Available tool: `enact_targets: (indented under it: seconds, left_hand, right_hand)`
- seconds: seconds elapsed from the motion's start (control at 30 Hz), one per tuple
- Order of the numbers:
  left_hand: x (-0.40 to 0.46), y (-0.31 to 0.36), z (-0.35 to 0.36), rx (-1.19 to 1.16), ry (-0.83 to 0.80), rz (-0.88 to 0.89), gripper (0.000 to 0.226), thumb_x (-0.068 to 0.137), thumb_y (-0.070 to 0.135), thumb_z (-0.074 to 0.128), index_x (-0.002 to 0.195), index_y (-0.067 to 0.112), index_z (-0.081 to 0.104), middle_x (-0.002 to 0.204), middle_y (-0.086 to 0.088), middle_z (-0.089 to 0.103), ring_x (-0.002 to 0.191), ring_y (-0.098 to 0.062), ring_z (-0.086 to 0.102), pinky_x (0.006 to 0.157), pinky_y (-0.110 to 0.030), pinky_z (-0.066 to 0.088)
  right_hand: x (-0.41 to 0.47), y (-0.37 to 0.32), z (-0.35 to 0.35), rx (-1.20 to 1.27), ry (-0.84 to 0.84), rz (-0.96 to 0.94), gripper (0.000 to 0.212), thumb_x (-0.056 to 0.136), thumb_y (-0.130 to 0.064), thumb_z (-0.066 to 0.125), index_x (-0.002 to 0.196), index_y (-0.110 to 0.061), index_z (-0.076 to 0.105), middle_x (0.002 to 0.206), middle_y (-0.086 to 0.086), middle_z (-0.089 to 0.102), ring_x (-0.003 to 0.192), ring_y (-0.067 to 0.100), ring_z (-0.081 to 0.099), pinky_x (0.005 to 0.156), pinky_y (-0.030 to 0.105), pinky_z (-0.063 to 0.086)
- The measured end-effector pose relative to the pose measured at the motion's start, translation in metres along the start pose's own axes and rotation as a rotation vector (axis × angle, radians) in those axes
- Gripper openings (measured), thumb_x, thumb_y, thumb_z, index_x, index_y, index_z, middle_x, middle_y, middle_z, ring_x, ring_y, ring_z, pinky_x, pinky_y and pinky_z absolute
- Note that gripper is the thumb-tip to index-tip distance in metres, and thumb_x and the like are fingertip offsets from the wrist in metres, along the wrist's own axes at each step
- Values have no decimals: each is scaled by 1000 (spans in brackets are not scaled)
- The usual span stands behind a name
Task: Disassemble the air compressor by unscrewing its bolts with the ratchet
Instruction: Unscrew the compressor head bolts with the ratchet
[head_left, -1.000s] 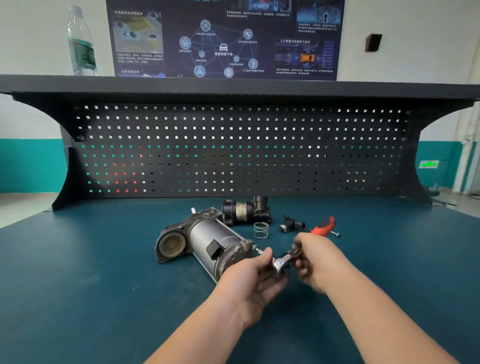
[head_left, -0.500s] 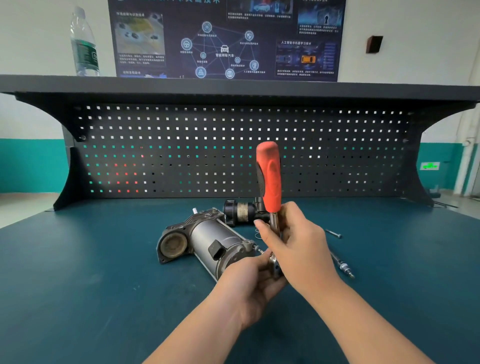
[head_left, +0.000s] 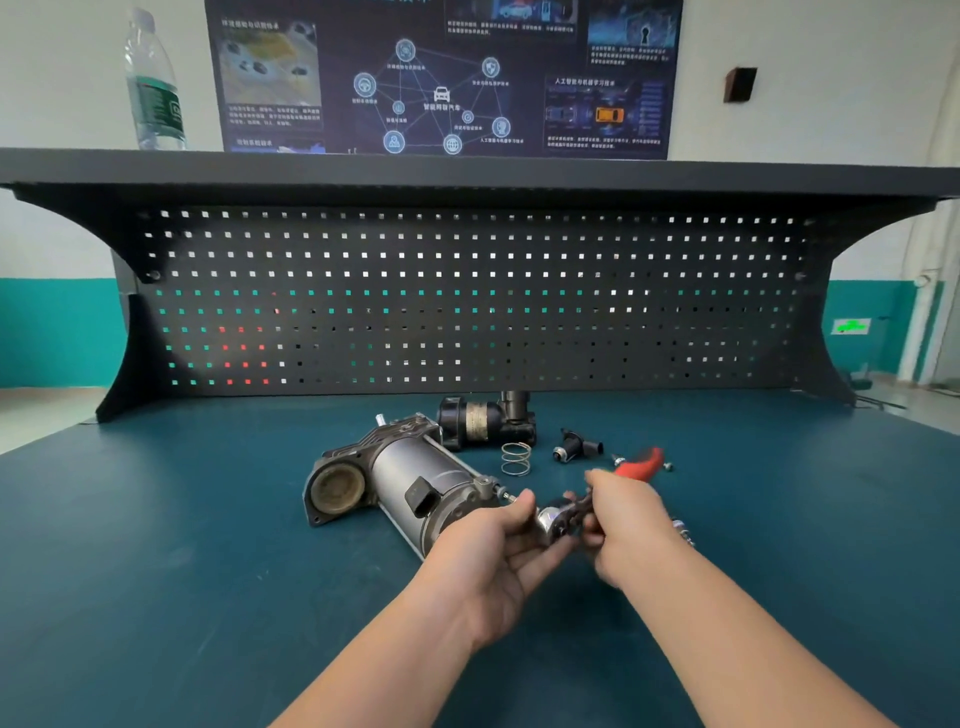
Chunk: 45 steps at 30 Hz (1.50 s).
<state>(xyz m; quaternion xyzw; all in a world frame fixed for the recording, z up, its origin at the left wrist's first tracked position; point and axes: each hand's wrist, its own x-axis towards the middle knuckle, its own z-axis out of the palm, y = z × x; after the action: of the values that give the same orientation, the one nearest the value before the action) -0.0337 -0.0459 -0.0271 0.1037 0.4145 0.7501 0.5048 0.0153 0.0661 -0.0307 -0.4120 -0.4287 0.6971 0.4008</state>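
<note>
Air compressor (head_left: 410, 483) lies on its side on the counter (head_left: 182, 545), bolt end toward the person. Right hand (head_left: 631, 519) grips the ratchet (head_left: 582, 506) by its shaft, red handle sticking out behind. Left hand (head_left: 498, 540) pinches the chrome head against the bolt (head_left: 503, 493). Tip: keep the socket square on the bolt, steady the head, swing short strokes; watch the housing doesn't roll.
</note>
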Motion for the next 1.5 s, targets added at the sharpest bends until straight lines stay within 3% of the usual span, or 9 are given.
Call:
enact_targets:
  seconds: [0.07,0.13,0.43,0.63,0.8,1.03,1.13,1.33,1.5]
  left_hand:
    - [0,0,0,7,6,7,15,90,6,57,86,-8,59,74,-25,69,62,-33,69,49,-29,58]
    - [-1,0,0,8,9,18,14,90,5,58,85,-8,58,69,-23,68,57,-32,69,48,-29,57]
    - [-3,-2,1,31,4,55,13,87,7,62,82,-4,67,65,-11,68,56,-18,67,48,-26,56]
    - [-5,1,-1,69,-9,37,40,87,-4,52,53,4,73,70,-13,70,57,-20,69,49,-26,56]
    - [-2,0,-1,25,-8,20,15,90,1,55,84,-4,67,74,-16,68,62,-22,67,49,-29,56]
    - [-1,1,0,47,-9,-7,18,90,9,58,88,-9,60,81,-26,70,65,-32,70,52,-31,58]
    - [0,-1,-2,79,5,-1,19,91,9,57,90,-9,59,78,-25,70,63,-31,70,51,-30,58]
    - [0,-1,-2,53,22,29,13,89,6,60,85,-7,62,77,-22,70,64,-28,69,53,-32,58]
    - [-5,0,0,74,-1,38,29,88,0,55,66,-3,73,68,-14,69,56,-19,68,46,-25,55]
  right_hand:
    - [-1,3,0,89,-14,45,29,98,-16,45,126,-9,46,48,3,59,18,4,32,29,7,21]
    - [-6,-1,1,84,-27,-42,12,97,-16,47,103,-8,53,47,2,60,19,4,33,28,8,22]
    - [-37,-5,4,-418,-171,-1059,23,93,-29,54,74,-23,43,55,-2,58,51,8,54,52,21,42]
    - [-45,-2,5,-720,-267,-1470,21,90,-31,53,80,-34,35,49,-19,36,52,2,40,50,21,29]
    - [-38,-4,7,-479,-121,-1029,23,93,-31,52,74,-22,41,55,-1,55,52,14,52,54,34,43]
    - [-10,-6,2,154,26,100,28,103,-26,36,80,-11,43,59,7,55,15,7,28,27,6,18]
    - [-9,-5,3,213,3,195,36,104,-30,33,74,-12,40,52,6,55,12,8,28,26,5,20]
    - [-23,-5,4,-206,-34,-604,21,96,-26,48,78,-16,49,49,-4,57,42,6,49,49,25,38]
    - [-41,-4,2,-628,-271,-1304,24,93,-31,52,76,-23,38,51,-10,45,52,12,44,51,26,37]
